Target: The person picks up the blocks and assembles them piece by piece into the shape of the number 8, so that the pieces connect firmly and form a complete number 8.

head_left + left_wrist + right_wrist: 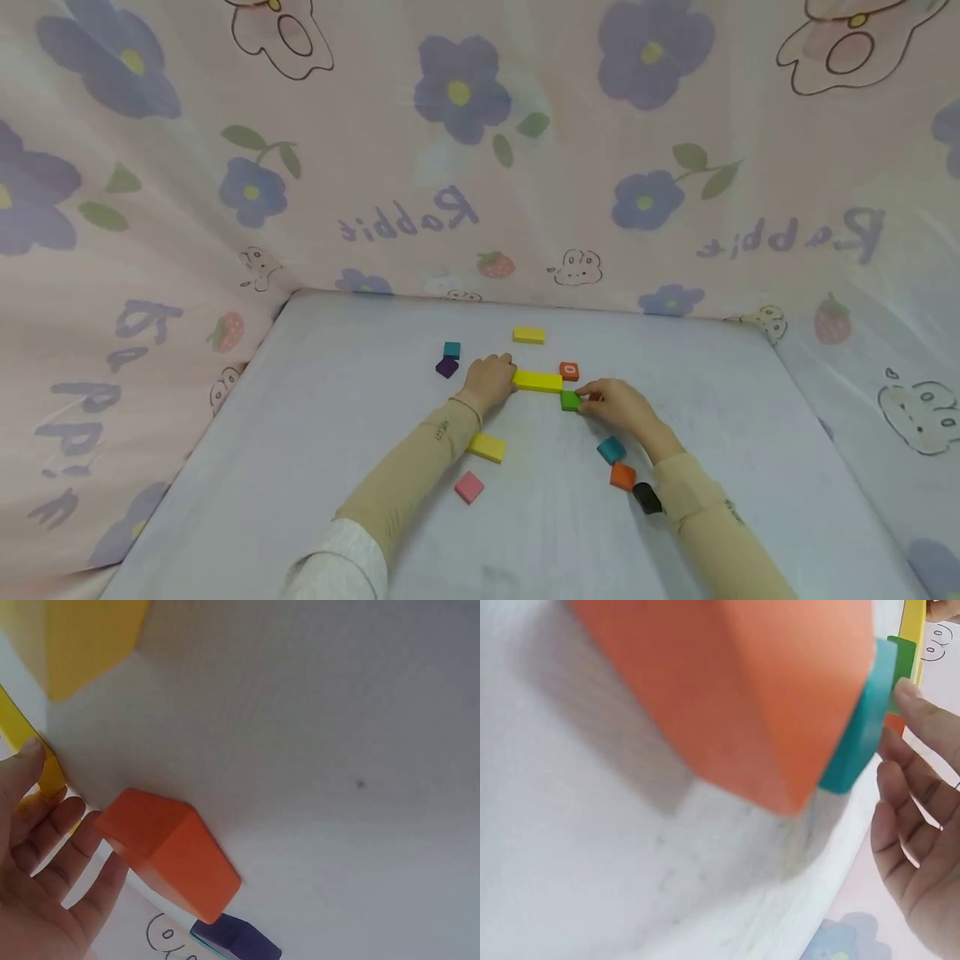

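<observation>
Near the middle of the table, my left hand [487, 383] pinches the left end of a long yellow block [537, 382], thumb on the near side in the left wrist view. My right hand [618, 408] holds a small green block [570, 401] by its right side, at the yellow block's right end. In the right wrist view the thumb lies against that green block [904, 667]. Just behind this corner is an orange block [569, 369] with a pale mark. Another orange block [165, 847] shows close to my left fingers in the left wrist view.
A yellow block [528, 334] lies farther back, another yellow one [487, 447] beside my left forearm. A pink block [469, 487] sits in front. Teal [611, 449], orange [622, 476] and black [647, 497] blocks line my right forearm. Teal [452, 350] and purple [447, 367] blocks lie left.
</observation>
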Motion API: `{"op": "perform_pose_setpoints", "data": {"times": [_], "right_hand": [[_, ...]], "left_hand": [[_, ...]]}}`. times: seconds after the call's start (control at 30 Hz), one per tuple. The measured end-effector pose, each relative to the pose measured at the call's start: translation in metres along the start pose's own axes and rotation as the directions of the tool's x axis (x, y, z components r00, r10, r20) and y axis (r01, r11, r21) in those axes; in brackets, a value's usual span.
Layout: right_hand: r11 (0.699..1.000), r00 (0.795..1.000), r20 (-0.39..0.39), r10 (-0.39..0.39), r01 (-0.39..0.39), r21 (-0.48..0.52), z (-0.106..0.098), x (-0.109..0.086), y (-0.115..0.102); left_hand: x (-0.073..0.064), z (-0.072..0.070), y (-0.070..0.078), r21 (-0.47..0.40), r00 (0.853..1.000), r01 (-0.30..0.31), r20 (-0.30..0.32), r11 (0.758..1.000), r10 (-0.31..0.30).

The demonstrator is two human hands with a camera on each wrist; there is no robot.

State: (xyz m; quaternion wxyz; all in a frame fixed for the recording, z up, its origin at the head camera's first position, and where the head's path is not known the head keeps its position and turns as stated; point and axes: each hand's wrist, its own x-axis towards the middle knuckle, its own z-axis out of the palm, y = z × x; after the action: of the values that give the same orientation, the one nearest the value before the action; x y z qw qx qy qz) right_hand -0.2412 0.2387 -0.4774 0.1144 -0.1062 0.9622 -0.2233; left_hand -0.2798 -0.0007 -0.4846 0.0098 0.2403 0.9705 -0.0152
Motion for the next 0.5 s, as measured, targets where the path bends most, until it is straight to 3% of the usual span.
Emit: {"op": "perform_pose_setpoints", "data": {"times": [0.13,0.33,0.5], "right_hand": [[1.000,1.000,-0.003,0.013,-0.013,0.001,-0.0016,-0.0006,-0.0003],[1.000,1.000,-0.002,-0.011,0.011,0.003,-0.0056,-0.0042,-0.0037],[0.999,0.999,0.005,0.045,-0.045,0.010,-0.0020,-0.0028,-0.0018]], "left_hand": [[0.0033,-0.0001,-0.0022,-0.018,1.000,-0.014,0.005,1.000,0.014],[0.0073,-0.0006,-0.0084,-0.142,1.000,0.001,0.022,0.990,0.002],[0.0063,-0.0031,-0.0102,-0.229,0.999,0.031,0.024,0.973,-0.027]]}}
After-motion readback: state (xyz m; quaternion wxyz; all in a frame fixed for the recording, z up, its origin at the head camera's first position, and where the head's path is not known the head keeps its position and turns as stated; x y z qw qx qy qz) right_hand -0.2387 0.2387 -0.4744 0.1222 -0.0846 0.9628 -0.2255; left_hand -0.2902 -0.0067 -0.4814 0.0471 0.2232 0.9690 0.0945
